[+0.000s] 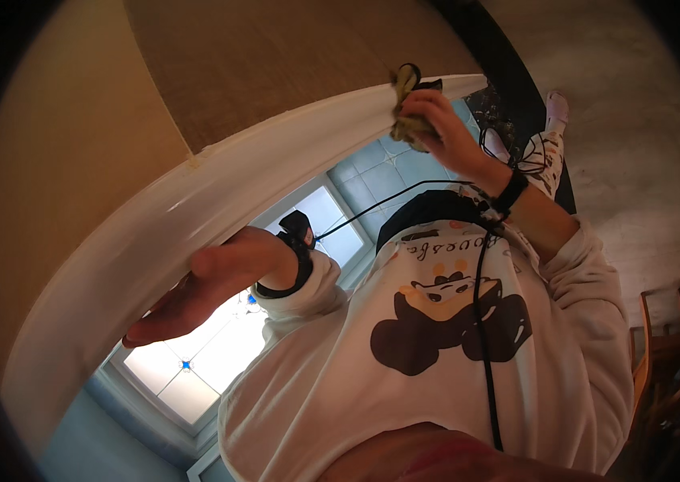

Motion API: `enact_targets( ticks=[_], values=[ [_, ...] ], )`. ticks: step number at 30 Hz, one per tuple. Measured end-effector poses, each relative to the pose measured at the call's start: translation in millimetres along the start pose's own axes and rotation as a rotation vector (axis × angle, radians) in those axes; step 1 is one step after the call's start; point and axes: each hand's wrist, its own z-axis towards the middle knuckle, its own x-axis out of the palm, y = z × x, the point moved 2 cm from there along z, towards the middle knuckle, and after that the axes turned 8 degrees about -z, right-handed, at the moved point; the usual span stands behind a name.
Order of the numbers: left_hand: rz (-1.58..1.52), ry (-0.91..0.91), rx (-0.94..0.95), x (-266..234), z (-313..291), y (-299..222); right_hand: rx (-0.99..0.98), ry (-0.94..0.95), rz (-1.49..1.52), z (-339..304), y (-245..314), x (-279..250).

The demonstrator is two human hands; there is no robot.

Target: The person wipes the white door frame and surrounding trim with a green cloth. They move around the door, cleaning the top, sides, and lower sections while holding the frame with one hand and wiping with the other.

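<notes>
My right hand [446, 136] is closed around a crumpled yellow-green cloth [412, 131]. It holds the cloth against the white door-frame trim [308, 128], near the trim's far right end. Lower down and to the left, my left hand [215, 277] lies along the edge of the same trim. Its fingers are stretched out, and I see nothing in it. Both wrists wear black bands, and a dark box [297, 228] with a cable sits at the left one.
Brown and tan wall panels [300, 64] border the trim. Behind my left arm is a bright window [195, 365] beside blue tiles [384, 165]. A black cable [480, 321] hangs across my sweatshirt. Wooden chairs [665, 345] stand on the right, and a dark strip [516, 72] crosses the floor.
</notes>
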Motion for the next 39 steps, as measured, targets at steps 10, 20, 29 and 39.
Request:
enact_targets(
  ticks=[10, 20, 29, 39],
  values=[
    [0.084, -0.01, 0.176, 1, 5, 7, -0.387, -0.008, 0.213, 50, 112, 19],
    [-0.071, 0.126, 0.148, 15, -9, -3, 0.458, -0.25, 0.095, 9, -87, 19],
    [0.141, 0.011, 0.2, 20, -20, -19, 0.091, -0.078, 0.055, 16, 25, 31],
    [0.08, 0.054, 0.244, 23, 5, -33, 0.801, -0.131, -0.042, -10, -211, -22]
  ],
)
